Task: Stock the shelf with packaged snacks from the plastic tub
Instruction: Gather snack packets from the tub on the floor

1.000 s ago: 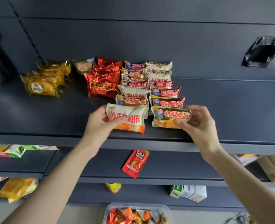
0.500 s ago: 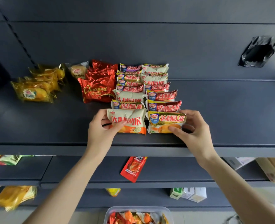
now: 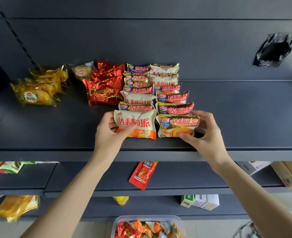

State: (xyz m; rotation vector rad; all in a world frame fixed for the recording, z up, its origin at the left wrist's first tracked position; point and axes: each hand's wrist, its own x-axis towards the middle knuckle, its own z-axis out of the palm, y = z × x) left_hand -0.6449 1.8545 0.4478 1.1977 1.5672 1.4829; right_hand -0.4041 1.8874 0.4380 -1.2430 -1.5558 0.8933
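Nearest us sat the clear plastic tub [image 3: 117, 221] of wrapped snacks. On the dark grey metal shelf [image 3: 244, 117], our left hand [image 3: 107, 134] pinched a cream-and-orange snack packet [image 3: 136, 124] and our right hand [image 3: 206, 135] gripped a gold-topped snack packet [image 3: 177, 125], fronting two rows of similar packets [image 3: 173, 97].

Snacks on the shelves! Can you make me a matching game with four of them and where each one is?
Things
1. white-and-orange pack
2. gold-topped pack
3. red Chocopai pack
4. red sachet

Places
A. on the shelf just below
B. held by the right hand
C. lying untouched on the upper shelf, left of the two rows
D. held by the left hand

Pairs: 1-D, 2-B, 3-C, 4-A
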